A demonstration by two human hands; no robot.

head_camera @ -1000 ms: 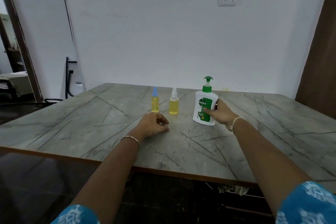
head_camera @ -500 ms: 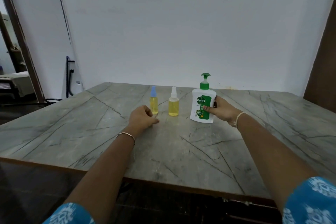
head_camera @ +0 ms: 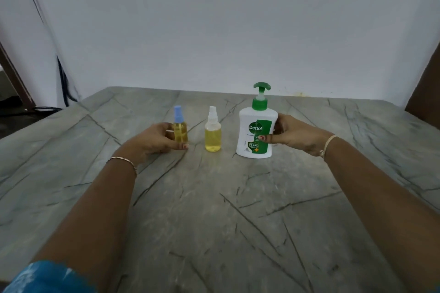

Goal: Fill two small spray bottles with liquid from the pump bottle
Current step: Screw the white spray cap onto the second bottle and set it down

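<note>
Pump bottle (head_camera: 256, 135): right hand (head_camera: 297, 135) is gripping it.
Blue-capped bottle (head_camera: 180, 129): left hand (head_camera: 150, 143) is gripping it.
White-capped bottle (head_camera: 212, 137): standing between them.

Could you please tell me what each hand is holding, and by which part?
The left hand holds the blue-capped spray bottle by its body; the right hand grips the pump bottle by its side.

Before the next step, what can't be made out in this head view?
Head view: liquid level in the pump bottle, hidden by its opaque white wall.
Head view: fingers of the right hand, behind that bottle.
Head view: whether the blue-capped spray bottle stands on the table or is lifted; the left hand covers its base.
Head view: small print on the label, too small.
</note>
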